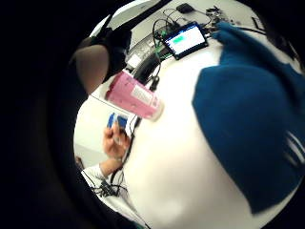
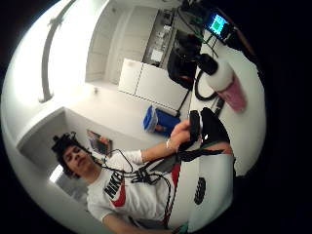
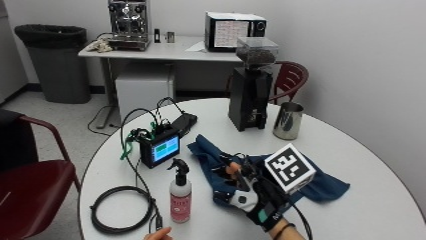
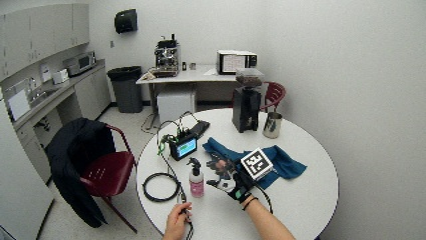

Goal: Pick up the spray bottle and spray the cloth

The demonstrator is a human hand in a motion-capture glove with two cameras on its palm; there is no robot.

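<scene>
**Gloved Hand Beside Upright Spray Bottle, Over the Cloth**

Nearest the person, the bare left hand (image 3: 158, 233) rests at the table (image 3: 373, 165) edge, touching the black cable coil (image 3: 120, 209). The gloved right hand (image 3: 243, 187) is over the near edge of the blue cloth (image 3: 319, 182), fingers relaxed and spread, gripping nothing.

Just beside that hand, apart from it, the spray bottle (image 3: 180, 197) stands upright on the table. Its black trigger head is on top; the body is translucent and pink, so it appears filled with pink liquid. The exact level cannot be determined. The little finger side palm view shows the same bottle near the palm, not held.

The cloth lies crumpled on the table, extending away from the hand. Beyond the bottle, a small monitor (image 3: 162, 149) with a lit screen stands upright. Further back stand a black coffee grinder (image 3: 251, 85), its clear hopper holding dark beans, and a steel pitcher (image 3: 287, 121); the pitcher's contents are not visible.
</scene>
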